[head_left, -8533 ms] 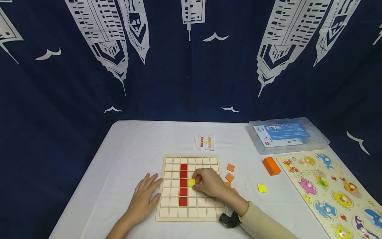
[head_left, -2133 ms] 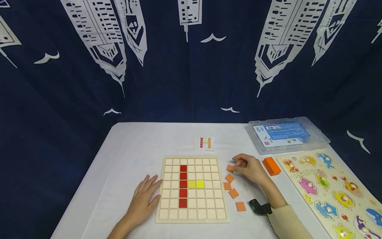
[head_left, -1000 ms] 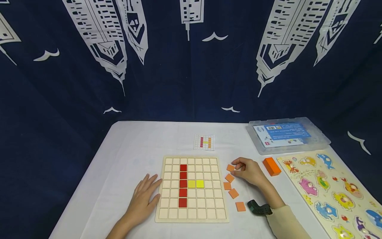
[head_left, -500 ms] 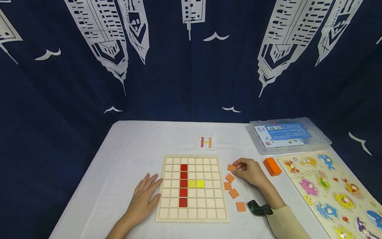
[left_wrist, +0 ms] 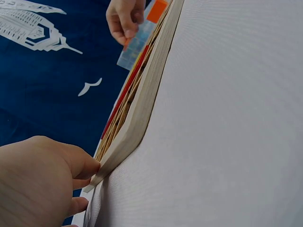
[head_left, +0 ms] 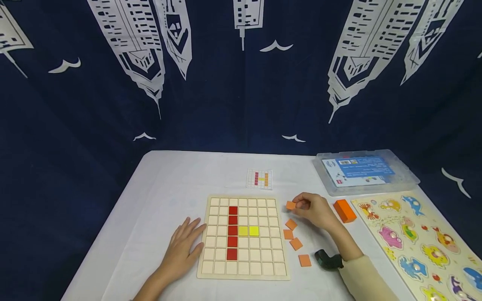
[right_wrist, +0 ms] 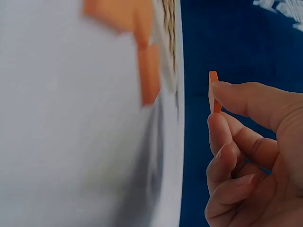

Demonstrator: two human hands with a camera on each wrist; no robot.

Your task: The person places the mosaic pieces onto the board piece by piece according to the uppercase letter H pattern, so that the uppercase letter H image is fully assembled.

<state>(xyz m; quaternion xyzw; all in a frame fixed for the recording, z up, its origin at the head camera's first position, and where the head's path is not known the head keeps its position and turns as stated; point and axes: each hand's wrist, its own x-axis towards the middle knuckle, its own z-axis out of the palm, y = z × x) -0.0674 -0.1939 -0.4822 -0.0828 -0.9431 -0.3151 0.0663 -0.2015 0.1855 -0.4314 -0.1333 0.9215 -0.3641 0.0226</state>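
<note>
My right hand (head_left: 314,211) pinches a small square orange tile (head_left: 290,205) between thumb and fingers, right of the board; the right wrist view shows this tile (right_wrist: 215,92) held edge-on, raised off the table. Fingers spread, my left hand (head_left: 180,250) lies at the left edge of the wooden grid board (head_left: 216,276), fingertips touching its rim (left_wrist: 128,137). On the board a column of several red tiles (head_left: 232,230) stands, with two yellow tiles (head_left: 248,231) in a row to its right. Several loose orange tiles (head_left: 296,243) lie between the board and my right hand.
Behind the board lies a small pattern card (head_left: 259,179). To the right are an orange block (head_left: 344,210), a clear plastic case (head_left: 365,169) with a blue label, and an animal puzzle board (head_left: 418,234). A dark wrist strap (head_left: 328,260) sits at my right wrist.
The right hand placed a second yellow tile beside the first, then went to the loose orange tiles. It has just lifted the farthest one. The left hand stayed at the board's edge.
</note>
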